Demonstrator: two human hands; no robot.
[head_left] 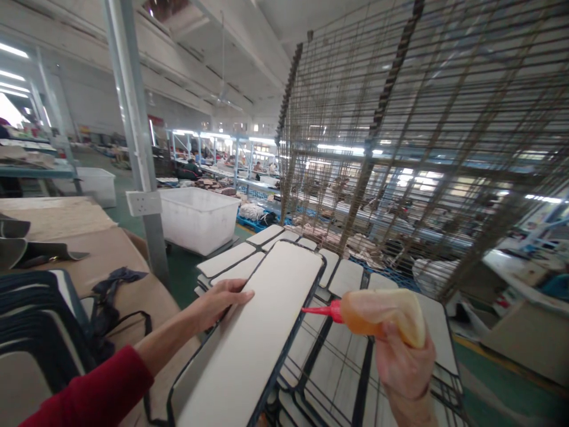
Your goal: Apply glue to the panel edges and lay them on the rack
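Note:
My left hand [229, 299] grips the left edge of a long cream panel [262, 320] with rounded corners and a dark border, thumb on its face and fingers underneath. The panel is tilted in front of me, its lower end cut off by the frame. In my right hand [406, 359] is a squeeze bottle [382, 311] of amber liquid, lying nearly level with fingers wrapped round it. Its red nozzle [320, 310] points left, and the tip meets or nearly meets the panel's right edge. Behind and below, similar cream panels [351, 277] lie on a wire rack.
A tall wire rack [400, 118] rises at the right. On the left, a brown-topped table [133, 296] bears a stack of dark-edged panels [40, 314] and dark straps. A metal post [137, 130] and a white plastic bin [200, 219] stand beyond. Worktables and people fill the distance.

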